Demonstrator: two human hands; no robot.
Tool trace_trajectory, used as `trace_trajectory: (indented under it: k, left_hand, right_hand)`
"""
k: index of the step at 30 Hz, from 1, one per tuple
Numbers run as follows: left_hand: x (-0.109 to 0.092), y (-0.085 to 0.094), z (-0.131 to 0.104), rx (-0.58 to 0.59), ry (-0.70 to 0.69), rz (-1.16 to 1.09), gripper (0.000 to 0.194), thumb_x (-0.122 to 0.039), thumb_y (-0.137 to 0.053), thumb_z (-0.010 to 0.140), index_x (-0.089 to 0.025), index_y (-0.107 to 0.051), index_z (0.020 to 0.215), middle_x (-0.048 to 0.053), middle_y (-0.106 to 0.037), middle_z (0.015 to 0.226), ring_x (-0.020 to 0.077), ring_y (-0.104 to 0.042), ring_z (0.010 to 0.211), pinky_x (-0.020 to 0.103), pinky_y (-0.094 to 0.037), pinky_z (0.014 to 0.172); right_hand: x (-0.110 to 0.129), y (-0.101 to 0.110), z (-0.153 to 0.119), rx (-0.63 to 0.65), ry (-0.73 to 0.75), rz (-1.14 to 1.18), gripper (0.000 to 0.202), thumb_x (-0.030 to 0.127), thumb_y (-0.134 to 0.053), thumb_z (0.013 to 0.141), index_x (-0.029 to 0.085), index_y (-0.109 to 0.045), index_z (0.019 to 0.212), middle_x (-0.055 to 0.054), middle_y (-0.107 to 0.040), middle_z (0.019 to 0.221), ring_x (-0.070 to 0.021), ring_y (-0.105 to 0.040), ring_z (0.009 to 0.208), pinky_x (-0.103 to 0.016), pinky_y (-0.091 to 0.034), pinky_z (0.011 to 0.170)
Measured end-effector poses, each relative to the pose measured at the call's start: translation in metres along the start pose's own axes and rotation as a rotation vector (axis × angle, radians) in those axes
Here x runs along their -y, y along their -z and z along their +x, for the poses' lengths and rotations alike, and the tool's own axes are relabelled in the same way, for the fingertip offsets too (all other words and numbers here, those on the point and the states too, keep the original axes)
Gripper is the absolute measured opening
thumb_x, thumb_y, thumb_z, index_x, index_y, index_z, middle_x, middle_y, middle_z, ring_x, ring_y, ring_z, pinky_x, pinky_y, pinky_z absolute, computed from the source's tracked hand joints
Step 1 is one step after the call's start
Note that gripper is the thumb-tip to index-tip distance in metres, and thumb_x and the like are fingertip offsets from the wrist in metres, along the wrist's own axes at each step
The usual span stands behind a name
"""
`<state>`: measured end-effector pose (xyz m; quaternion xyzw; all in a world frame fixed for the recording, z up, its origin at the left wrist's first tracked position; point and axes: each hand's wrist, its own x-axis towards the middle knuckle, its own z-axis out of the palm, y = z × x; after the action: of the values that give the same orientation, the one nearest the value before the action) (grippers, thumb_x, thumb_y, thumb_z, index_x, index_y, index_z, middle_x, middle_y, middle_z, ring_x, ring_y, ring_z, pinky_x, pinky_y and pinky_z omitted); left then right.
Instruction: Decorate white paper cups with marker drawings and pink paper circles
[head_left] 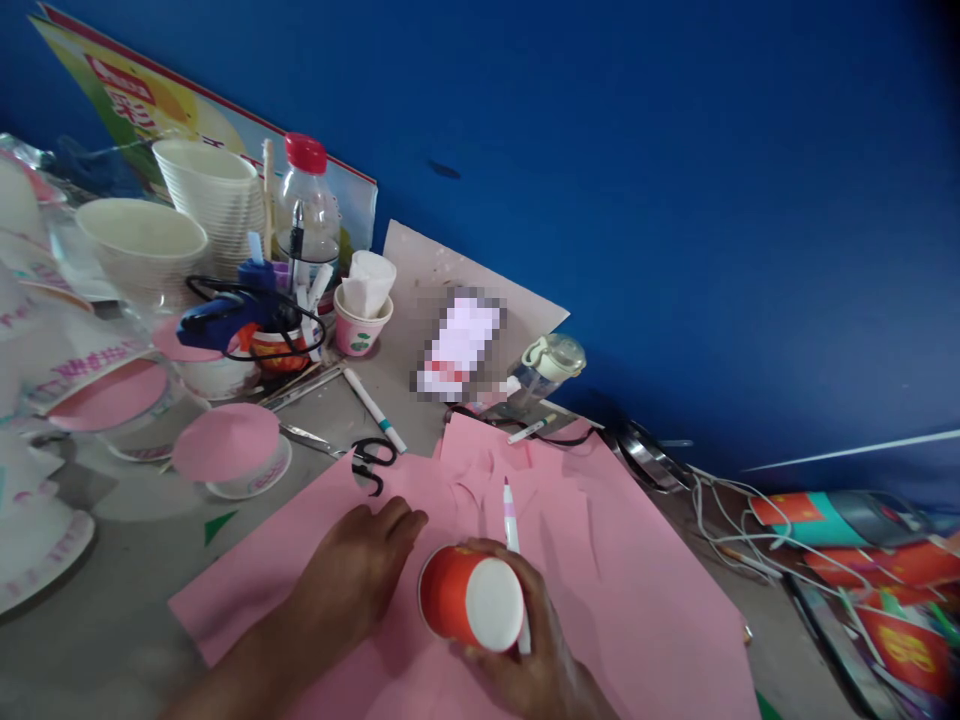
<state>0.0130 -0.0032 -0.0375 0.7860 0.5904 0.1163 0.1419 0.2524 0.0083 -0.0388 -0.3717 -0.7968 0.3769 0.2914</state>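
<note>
My right hand (544,625) is wrapped round a red paper cup (448,592), which is tipped so its white base faces up and to the right. A white marker (511,522) is tucked between that hand and the cup, its dark tip pointing away from me. To the left, my left hand (360,565) is closed over the large pink paper sheet (645,620); its curled fingers hide whatever may be in them. Beyond it lie black-handled scissors (367,462). Smaller pink paper pieces (566,525) rest on the sheet.
Paper cups with pink discs (229,443) crowd the left, near stacked white cups (214,200) and a red-capped bottle (307,215). A phone (461,340) leans at the back beside a lidded cup (551,365). White cables (739,520) and packages (840,520) lie right. A blue wall (675,200) stands behind.
</note>
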Motion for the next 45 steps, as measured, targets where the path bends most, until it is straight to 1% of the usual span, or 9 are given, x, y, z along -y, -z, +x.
trace_trajectory:
  k: [3,6,14,19,26,33,38,42,45]
  left_hand:
    - [0.001,-0.001,0.0,-0.012,-0.022,-0.012,0.037,-0.003,-0.043,0.082,-0.019,-0.057,0.112,0.009,-0.063,0.101,0.0216,-0.057,0.074,0.036,-0.041,0.065]
    - [0.0,0.001,0.0,-0.046,-0.026,-0.027,0.035,-0.003,-0.043,0.083,-0.019,-0.058,0.111,0.008,-0.064,0.098,0.0218,-0.057,0.074,0.035,-0.042,0.067]
    - [0.007,-0.003,0.002,-0.245,-0.073,-0.075,0.029,-0.01,-0.041,0.088,-0.02,-0.062,0.106,0.007,-0.066,0.09,0.0192,-0.063,0.076,0.031,-0.048,0.071]
    - [0.01,0.0,0.004,-0.264,-0.117,-0.104,0.026,-0.015,-0.04,0.092,-0.017,-0.061,0.106,0.008,-0.068,0.097,0.0209,-0.065,0.081,0.033,-0.049,0.072]
    - [0.007,0.005,0.006,-0.292,-0.112,-0.105,0.023,-0.022,-0.045,0.092,-0.016,-0.061,0.106,0.008,-0.068,0.101,0.0219,-0.065,0.089,0.031,-0.048,0.075]
    - [0.002,0.012,0.009,-0.223,-0.051,-0.077,0.026,-0.027,-0.043,0.091,-0.018,-0.06,0.107,0.007,-0.067,0.102,0.0218,-0.063,0.093,0.031,-0.047,0.077]
    - [0.007,0.011,0.011,-0.21,-0.05,-0.087,0.027,-0.029,-0.048,0.086,-0.019,-0.061,0.107,0.007,-0.067,0.1,0.0216,-0.063,0.091,0.031,-0.047,0.075]
    - [0.004,0.013,0.01,-0.257,-0.051,-0.171,0.029,-0.03,-0.052,0.082,-0.017,-0.062,0.106,0.009,-0.065,0.1,0.022,-0.063,0.089,0.031,-0.049,0.074]
    - [0.002,0.018,0.008,-0.261,0.031,-0.315,0.033,-0.036,-0.053,0.081,-0.018,-0.061,0.108,0.011,-0.063,0.113,0.0233,-0.062,0.097,0.03,-0.051,0.073]
  right_hand:
    - [-0.003,-0.001,0.0,-0.008,0.007,-0.002,0.077,0.019,-0.071,0.074,0.023,-0.03,0.139,-0.016,-0.051,0.134,-0.0317,-0.051,0.126,-0.047,-0.046,0.103]
    - [-0.004,-0.001,0.003,-0.028,0.102,0.003,0.077,0.021,-0.071,0.075,0.022,-0.029,0.14,-0.016,-0.052,0.132,-0.0308,-0.053,0.123,-0.046,-0.047,0.102]
    - [0.0,0.004,0.018,-0.002,0.198,0.058,0.075,0.026,-0.071,0.075,0.022,-0.031,0.139,-0.015,-0.055,0.128,-0.0299,-0.057,0.116,-0.045,-0.049,0.097]
    - [0.0,0.009,0.024,-0.008,0.221,0.084,0.072,0.04,-0.073,0.075,0.022,-0.037,0.135,-0.015,-0.059,0.123,-0.0286,-0.059,0.112,-0.043,-0.049,0.095]
    - [-0.005,0.016,0.026,0.04,0.22,0.163,0.076,0.043,-0.076,0.07,0.021,-0.041,0.133,-0.014,-0.06,0.123,-0.0265,-0.059,0.112,-0.042,-0.046,0.098]
    - [-0.005,0.03,0.028,0.083,0.267,0.43,0.08,0.022,-0.072,0.07,0.02,-0.033,0.139,-0.015,-0.045,0.14,-0.0256,-0.042,0.133,-0.043,-0.034,0.11]
    - [0.0,0.04,0.035,0.135,0.267,0.465,0.077,0.009,-0.07,0.073,0.022,-0.032,0.139,-0.014,-0.041,0.144,-0.021,-0.036,0.138,-0.04,-0.027,0.114]
    - [-0.004,0.044,0.04,0.184,0.187,0.557,0.078,0.001,-0.066,0.074,0.025,-0.03,0.14,-0.012,-0.042,0.146,-0.0181,-0.034,0.139,-0.037,-0.031,0.111]
    - [-0.011,0.049,0.041,0.159,0.11,0.596,0.074,-0.004,-0.057,0.076,0.023,-0.029,0.139,-0.013,-0.048,0.141,-0.0174,-0.041,0.135,-0.037,-0.037,0.106]
